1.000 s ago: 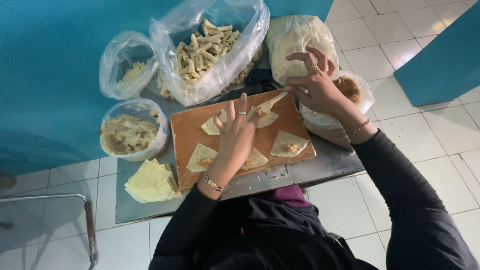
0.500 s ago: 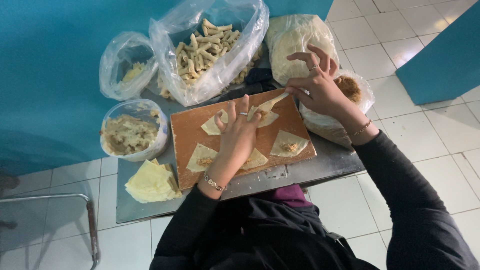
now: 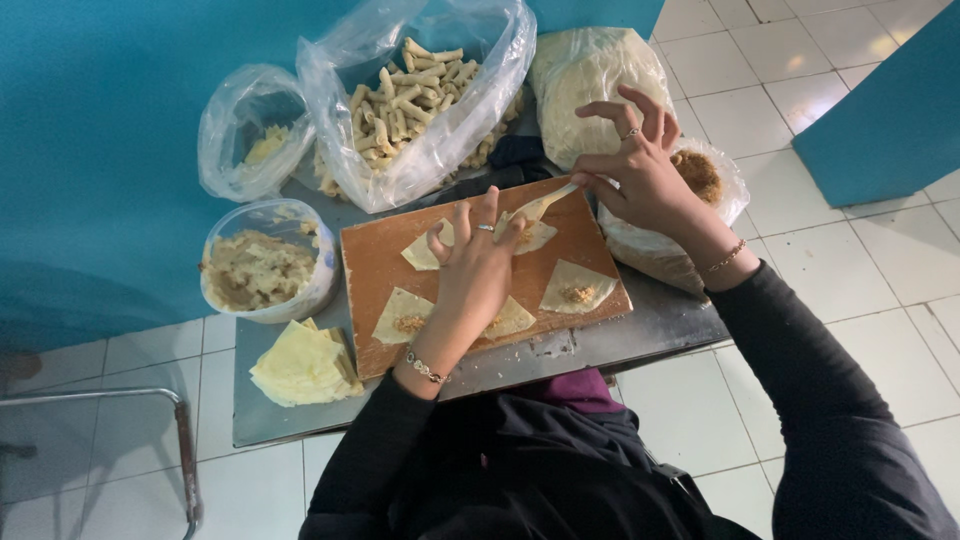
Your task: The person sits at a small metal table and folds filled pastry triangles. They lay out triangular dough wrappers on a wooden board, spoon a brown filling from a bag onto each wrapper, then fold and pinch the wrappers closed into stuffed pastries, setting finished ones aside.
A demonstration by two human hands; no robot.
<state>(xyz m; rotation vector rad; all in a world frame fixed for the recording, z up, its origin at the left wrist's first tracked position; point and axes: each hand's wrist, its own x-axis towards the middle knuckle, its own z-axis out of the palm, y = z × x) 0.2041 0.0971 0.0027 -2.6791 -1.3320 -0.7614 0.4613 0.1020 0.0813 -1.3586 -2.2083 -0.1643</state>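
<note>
A wooden board (image 3: 375, 262) lies on a small metal table (image 3: 655, 325). Several square dough wrappers with a dab of filling rest on it, among them one at the right (image 3: 577, 288) and one at the lower left (image 3: 402, 315). My left hand (image 3: 478, 272) presses flat on a wrapper (image 3: 421, 252) near the board's top middle. My right hand (image 3: 643, 172) pinches that wrapper's far corner (image 3: 545, 204) and lifts it off the board.
A large plastic bag of rolled pastry sticks (image 3: 412, 92) and a smaller bag (image 3: 250, 130) stand behind the board. A tub of filling (image 3: 262, 264) and a stack of wrappers (image 3: 300, 364) lie left. Two more bags (image 3: 590, 82) sit under my right hand. A metal frame (image 3: 180, 440) stands lower left.
My right hand has pulled the wrapper's corner slightly higher and to the right. My left hand stays pressed on the board.
</note>
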